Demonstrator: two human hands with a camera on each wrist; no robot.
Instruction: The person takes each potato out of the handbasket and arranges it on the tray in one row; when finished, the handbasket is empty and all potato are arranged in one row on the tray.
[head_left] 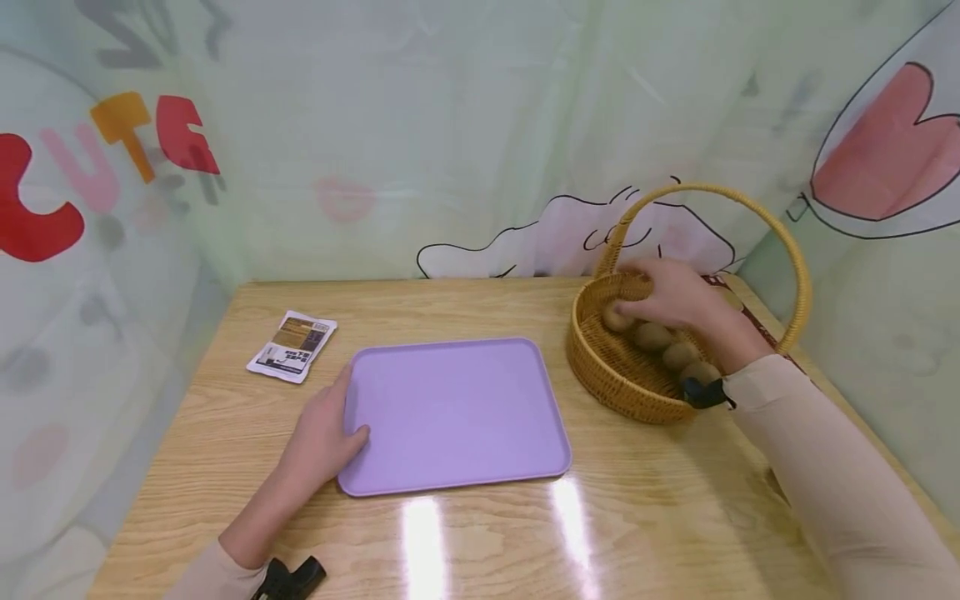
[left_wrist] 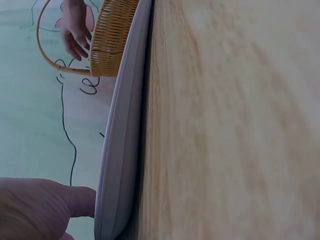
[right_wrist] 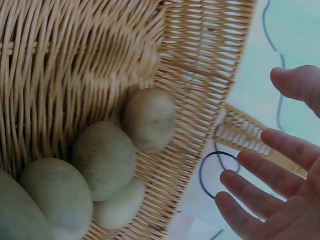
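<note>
A lilac tray (head_left: 457, 417) lies on the table, and my left hand (head_left: 318, 433) holds its left edge, thumb over the rim. In the left wrist view the thumb (left_wrist: 80, 201) meets the rim; the other fingertips are hidden. A wicker basket (head_left: 615, 385) with a tall handle stands at the right. Several greenish eggs (right_wrist: 104, 160) lie along one inner side of it. Above the basket is my right hand (head_left: 667, 292). Its fingers are spread apart with nothing between them in the right wrist view, separate from the eggs.
A white packet (head_left: 293, 346) with a brown label lies left of the tray at the back. Behind the table (head_left: 495, 542) hangs a printed curtain (head_left: 390, 150). The basket's handle (head_left: 798, 275) arches over the right forearm. A dark red patterned strip lies behind the basket.
</note>
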